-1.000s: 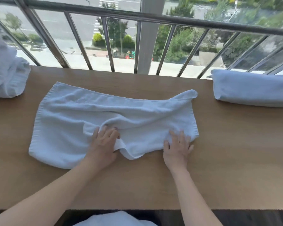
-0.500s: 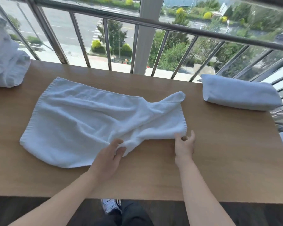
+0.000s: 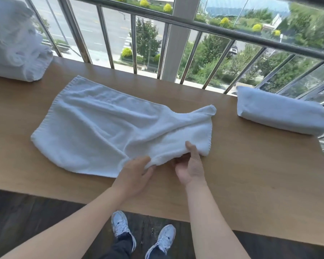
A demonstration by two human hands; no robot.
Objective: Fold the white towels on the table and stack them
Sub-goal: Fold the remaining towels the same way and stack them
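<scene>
A rumpled towel (image 3: pixel 105 128) is lying spread on the table (image 3: pixel 251 174); a folded towel (image 3: pixel 281 116) is sitting right, a heap (image 3: pixel 13 47) left.

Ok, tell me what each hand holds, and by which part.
Both grip the white towel by its near edge: left hand around the middle, right hand nearer the right corner.

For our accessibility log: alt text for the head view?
The left hand and right hand grip the near edge of a rumpled white towel spread on a wooden table. A folded towel lies at right, a towel heap at far left.
</scene>
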